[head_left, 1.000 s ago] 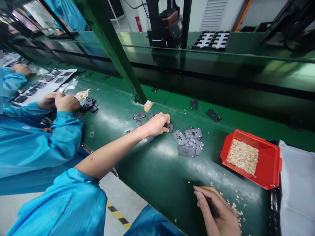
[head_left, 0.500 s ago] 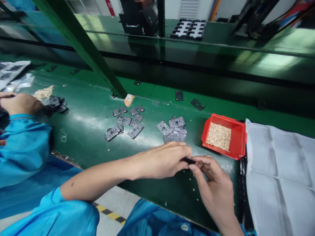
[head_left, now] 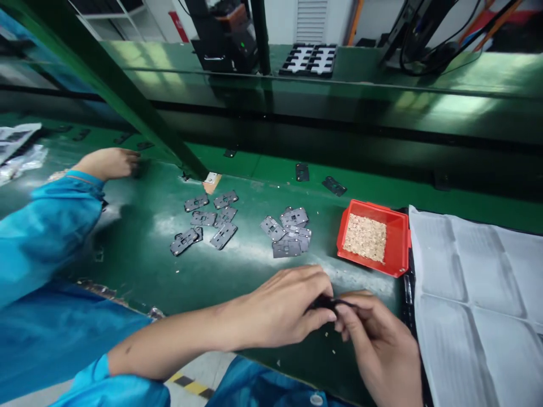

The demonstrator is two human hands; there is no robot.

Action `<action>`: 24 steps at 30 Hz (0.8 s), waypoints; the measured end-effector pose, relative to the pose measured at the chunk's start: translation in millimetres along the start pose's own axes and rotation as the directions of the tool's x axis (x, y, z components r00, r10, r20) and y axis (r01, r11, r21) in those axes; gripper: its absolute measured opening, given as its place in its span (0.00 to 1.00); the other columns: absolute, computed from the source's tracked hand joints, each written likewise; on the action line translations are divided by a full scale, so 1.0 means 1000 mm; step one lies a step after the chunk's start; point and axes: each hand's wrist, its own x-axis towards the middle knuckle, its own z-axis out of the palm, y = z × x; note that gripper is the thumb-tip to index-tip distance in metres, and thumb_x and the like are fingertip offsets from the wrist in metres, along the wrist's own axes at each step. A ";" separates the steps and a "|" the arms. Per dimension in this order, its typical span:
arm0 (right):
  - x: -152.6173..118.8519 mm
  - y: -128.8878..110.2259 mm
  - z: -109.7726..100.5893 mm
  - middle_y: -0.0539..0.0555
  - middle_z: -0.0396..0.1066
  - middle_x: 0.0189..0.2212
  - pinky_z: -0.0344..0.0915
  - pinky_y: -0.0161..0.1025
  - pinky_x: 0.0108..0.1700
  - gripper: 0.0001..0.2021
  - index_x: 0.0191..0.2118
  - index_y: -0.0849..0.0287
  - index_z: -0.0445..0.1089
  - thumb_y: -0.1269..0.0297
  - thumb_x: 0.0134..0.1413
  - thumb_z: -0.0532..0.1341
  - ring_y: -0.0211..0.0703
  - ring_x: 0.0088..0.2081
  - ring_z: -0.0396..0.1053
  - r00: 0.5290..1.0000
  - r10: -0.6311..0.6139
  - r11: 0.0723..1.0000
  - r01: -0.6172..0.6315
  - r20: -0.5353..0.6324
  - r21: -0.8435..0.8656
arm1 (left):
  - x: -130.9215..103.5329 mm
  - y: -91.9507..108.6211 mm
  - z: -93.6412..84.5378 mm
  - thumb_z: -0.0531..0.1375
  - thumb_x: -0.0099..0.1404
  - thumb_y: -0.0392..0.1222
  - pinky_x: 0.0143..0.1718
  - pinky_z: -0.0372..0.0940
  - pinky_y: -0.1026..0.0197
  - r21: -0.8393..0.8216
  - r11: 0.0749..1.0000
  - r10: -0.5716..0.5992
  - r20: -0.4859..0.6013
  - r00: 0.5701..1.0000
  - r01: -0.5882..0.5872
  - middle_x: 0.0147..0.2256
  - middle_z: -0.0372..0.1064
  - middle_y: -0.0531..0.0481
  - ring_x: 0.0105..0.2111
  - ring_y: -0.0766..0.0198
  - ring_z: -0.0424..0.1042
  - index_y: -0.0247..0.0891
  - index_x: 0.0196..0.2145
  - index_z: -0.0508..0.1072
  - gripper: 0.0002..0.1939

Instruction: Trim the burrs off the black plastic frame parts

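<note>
My left hand is closed on a small black plastic part, gripping its left end between thumb and fingers. My right hand pinches the right end of the same part. Both hands hold it low over the front of the green bench, and the fingers cover much of it. Just beyond them lies a loose pile of flat dark grey plates with cut-outs. Ahead and to the right is a red bin partly filled with tiny pale pieces.
More grey plates lie to the left, near a slanted green post. A co-worker's hand reaches across the bench at far left. Black plates sit on the green strip behind. A white padded sheet covers the right side.
The view has shifted slightly. My hands have brought the black part lower and nearer, still holding it at both ends. The co-worker's hand has moved from a dark pile toward the green strip.
</note>
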 end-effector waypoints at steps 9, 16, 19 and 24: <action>-0.001 -0.008 -0.002 0.48 0.72 0.23 0.68 0.35 0.28 0.14 0.36 0.54 0.74 0.50 0.71 0.64 0.39 0.23 0.69 0.988 0.147 0.989 -0.145 0.040 -0.029 | -0.002 -0.010 0.016 0.53 0.80 0.42 0.33 0.58 0.62 -0.270 0.961 -0.079 -0.070 0.994 0.057 0.31 0.66 0.55 0.29 0.66 0.64 0.40 0.38 0.68 0.11; -0.008 -0.007 0.001 0.47 0.74 0.24 0.67 0.35 0.29 0.17 0.33 0.52 0.65 0.50 0.74 0.62 0.38 0.23 0.70 0.977 0.200 0.978 -0.204 0.076 0.039 | -0.007 -0.010 0.024 0.53 0.80 0.47 0.32 0.58 0.62 -0.498 0.865 -0.154 -0.142 0.978 0.064 0.29 0.67 0.54 0.28 0.66 0.64 0.38 0.36 0.68 0.15; -0.011 -0.005 0.003 0.48 0.76 0.25 0.69 0.35 0.29 0.17 0.33 0.52 0.64 0.50 0.74 0.62 0.38 0.22 0.71 0.978 0.194 0.980 -0.197 0.077 0.040 | -0.009 -0.011 0.031 0.47 0.82 0.45 0.35 0.60 0.61 -0.535 0.845 -0.115 -0.175 0.978 0.003 0.27 0.65 0.54 0.27 0.65 0.65 0.39 0.35 0.65 0.17; -0.013 0.000 0.004 0.48 0.74 0.22 0.70 0.32 0.24 0.16 0.33 0.53 0.65 0.52 0.75 0.60 0.37 0.20 0.71 0.981 0.127 0.990 -0.135 0.145 0.047 | -0.011 -0.017 0.044 0.42 0.84 0.49 0.30 0.56 0.61 -0.621 0.784 -0.147 -0.212 0.966 -0.017 0.23 0.59 0.57 0.22 0.66 0.58 0.41 0.35 0.61 0.19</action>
